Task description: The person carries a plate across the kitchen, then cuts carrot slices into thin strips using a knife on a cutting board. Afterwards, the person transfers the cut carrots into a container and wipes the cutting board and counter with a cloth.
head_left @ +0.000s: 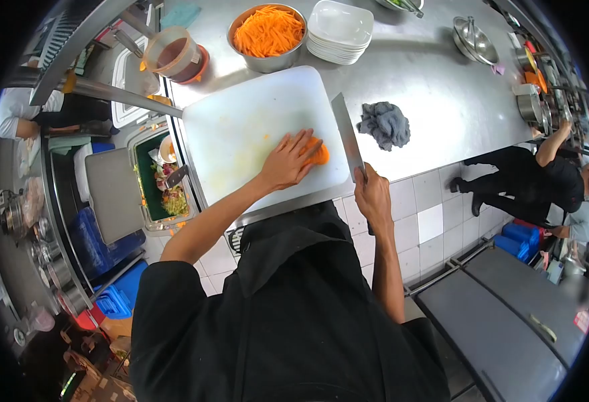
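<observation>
My left hand (289,159) lies flat with its fingers spread on the white cutting board (241,127), its fingertips on orange carrot pieces (320,153). In my right hand (373,194) is the handle of a large knife (348,137). The knife's blade points away from me, just beyond the board's right edge and apart from the carrot. A crumpled grey cloth (385,125) sits on the steel table to the right of the blade.
A metal bowl of shredded carrot (269,33), stacked white dishes (340,32) and a brownish container (174,55) stand behind the board. A bin with food scraps (167,181) is at the left. Other people (552,177) stand at both sides.
</observation>
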Available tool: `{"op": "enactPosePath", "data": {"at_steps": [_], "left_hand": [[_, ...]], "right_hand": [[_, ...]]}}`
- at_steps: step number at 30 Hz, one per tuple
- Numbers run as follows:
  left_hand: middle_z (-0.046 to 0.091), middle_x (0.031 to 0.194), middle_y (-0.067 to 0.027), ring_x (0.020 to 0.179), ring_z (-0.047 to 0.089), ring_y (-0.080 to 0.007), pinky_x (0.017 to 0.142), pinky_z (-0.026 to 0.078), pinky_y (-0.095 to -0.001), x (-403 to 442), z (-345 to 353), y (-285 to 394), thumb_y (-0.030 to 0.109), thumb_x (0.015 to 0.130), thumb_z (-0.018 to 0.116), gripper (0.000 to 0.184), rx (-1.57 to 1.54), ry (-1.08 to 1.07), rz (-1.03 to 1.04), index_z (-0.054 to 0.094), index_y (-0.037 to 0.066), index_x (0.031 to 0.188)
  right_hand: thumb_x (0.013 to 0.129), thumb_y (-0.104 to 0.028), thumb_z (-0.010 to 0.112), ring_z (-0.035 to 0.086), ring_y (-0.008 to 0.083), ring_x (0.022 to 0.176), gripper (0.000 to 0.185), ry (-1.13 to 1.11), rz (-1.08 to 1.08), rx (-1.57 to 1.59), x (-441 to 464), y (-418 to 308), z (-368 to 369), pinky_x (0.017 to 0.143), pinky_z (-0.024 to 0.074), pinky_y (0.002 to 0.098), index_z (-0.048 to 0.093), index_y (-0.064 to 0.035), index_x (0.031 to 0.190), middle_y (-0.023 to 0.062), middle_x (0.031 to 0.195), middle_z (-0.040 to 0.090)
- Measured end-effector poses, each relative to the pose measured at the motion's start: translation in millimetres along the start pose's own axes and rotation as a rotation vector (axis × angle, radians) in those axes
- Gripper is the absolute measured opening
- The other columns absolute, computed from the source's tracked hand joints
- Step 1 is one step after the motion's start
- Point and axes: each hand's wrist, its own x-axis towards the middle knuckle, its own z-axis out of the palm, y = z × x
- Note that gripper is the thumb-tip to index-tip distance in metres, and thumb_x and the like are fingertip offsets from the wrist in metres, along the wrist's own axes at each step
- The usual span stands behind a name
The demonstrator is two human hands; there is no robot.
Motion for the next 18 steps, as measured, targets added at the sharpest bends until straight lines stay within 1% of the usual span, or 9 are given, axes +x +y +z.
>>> {"op": "enactPosePath", "data": {"at_steps": [4, 6, 7, 10, 12, 15, 16, 17, 18], "left_hand": [[0.032, 0.154, -0.0167, 0.140, 0.034, -0.0326, 0.113, 0.028, -0.0517, -5.2, 9.8, -2.8, 0.049, 0.095, 0.049, 0.065, -0.047, 0.031, -0.043, 0.036, 0.016, 0.149], [0.031, 0.154, -0.0162, 0.141, 0.032, -0.0324, 0.113, 0.026, -0.0531, -2.8, 3.8, -4.0, 0.054, 0.094, 0.049, 0.068, -0.209, 0.026, -0.064, 0.036, 0.017, 0.149], [0.031, 0.154, -0.0162, 0.141, 0.032, -0.0324, 0.113, 0.026, -0.0531, -2.6, -2.6, -1.5, 0.054, 0.094, 0.049, 0.068, -0.206, 0.026, -0.069, 0.036, 0.017, 0.149], [0.029, 0.156, -0.0135, 0.141, 0.031, -0.0317, 0.115, 0.024, -0.0541, -5.7, -14.7, 3.3, 0.058, 0.092, 0.050, 0.070, -0.058, 0.047, -0.116, 0.037, 0.020, 0.149], [0.029, 0.156, -0.0111, 0.141, 0.031, -0.0315, 0.116, 0.020, -0.0545, -11.1, -11.8, 0.5, 0.059, 0.090, 0.052, 0.069, 0.030, 0.010, -0.069, 0.040, 0.023, 0.148], [0.031, 0.155, -0.0100, 0.141, 0.031, -0.0315, 0.117, 0.019, -0.0544, -12.6, -0.7, -5.3, 0.062, 0.087, 0.055, 0.071, 0.070, 0.018, -0.072, 0.042, 0.025, 0.146], [0.031, 0.155, -0.0100, 0.141, 0.031, -0.0315, 0.117, 0.019, -0.0544, -11.7, -1.9, -3.6, 0.062, 0.087, 0.055, 0.071, 0.066, 0.023, -0.071, 0.042, 0.025, 0.146], [0.033, 0.153, -0.0103, 0.141, 0.032, -0.0315, 0.116, 0.020, -0.0551, -11.7, -3.6, -2.5, 0.061, 0.087, 0.056, 0.070, 0.022, 0.023, -0.090, 0.042, 0.026, 0.146], [0.036, 0.152, -0.0106, 0.140, 0.033, -0.0316, 0.115, 0.022, -0.0557, -11.1, -8.4, -0.7, 0.061, 0.087, 0.056, 0.069, -0.021, 0.020, -0.110, 0.042, 0.026, 0.145]], "right_hand": [[0.094, -0.010, 0.055, 0.057, 0.0444, 0.057, 0.018, -0.011, -0.015, 0.000, -0.4, -1.4, -0.9, 0.053, 0.0416, 0.0488, 0.055, 0.0045, 0.083, 0.0266, 0.059, 0.054], [0.094, -0.010, 0.054, 0.057, 0.0447, 0.058, 0.018, -0.033, -0.009, -0.003, 0.9, 0.9, 2.7, 0.054, 0.0418, 0.0498, 0.056, 0.0048, 0.085, 0.0271, 0.060, 0.055], [0.094, -0.010, 0.054, 0.057, 0.0447, 0.058, 0.018, -0.036, -0.013, -0.001, 2.2, 1.4, 4.9, 0.054, 0.0418, 0.0498, 0.056, 0.0048, 0.085, 0.0271, 0.060, 0.055], [0.095, -0.012, 0.053, 0.059, 0.0454, 0.060, 0.019, -0.059, -0.051, -0.053, 9.0, 4.4, 14.2, 0.057, 0.0441, 0.0512, 0.057, 0.0052, 0.089, 0.0274, 0.062, 0.057], [0.096, -0.013, 0.051, 0.061, 0.0463, 0.064, 0.019, -0.060, -0.069, -0.111, 12.0, 10.0, 24.3, 0.061, 0.0471, 0.0528, 0.058, 0.0052, 0.095, 0.0284, 0.067, 0.060], [0.095, -0.012, 0.050, 0.062, 0.0471, 0.067, 0.019, -0.124, -0.064, -0.156, 15.5, 17.6, 35.1, 0.063, 0.0488, 0.0536, 0.057, 0.0055, 0.099, 0.0288, 0.070, 0.062], [0.095, -0.011, 0.050, 0.062, 0.0479, 0.069, 0.021, -0.098, -0.108, -0.144, 14.7, 19.7, 38.6, 0.064, 0.0485, 0.0549, 0.053, 0.0052, 0.108, 0.0293, 0.071, 0.062], [0.095, -0.011, 0.050, 0.062, 0.0479, 0.069, 0.021, -0.096, -0.110, -0.148, 14.7, 22.9, 39.5, 0.064, 0.0485, 0.0549, 0.053, 0.0052, 0.108, 0.0293, 0.071, 0.062], [0.095, -0.010, 0.049, 0.062, 0.0481, 0.068, 0.022, -0.108, -0.093, -0.127, 14.1, 17.7, 37.4, 0.063, 0.0482, 0.0556, 0.050, 0.0047, 0.111, 0.0297, 0.070, 0.062]]}}
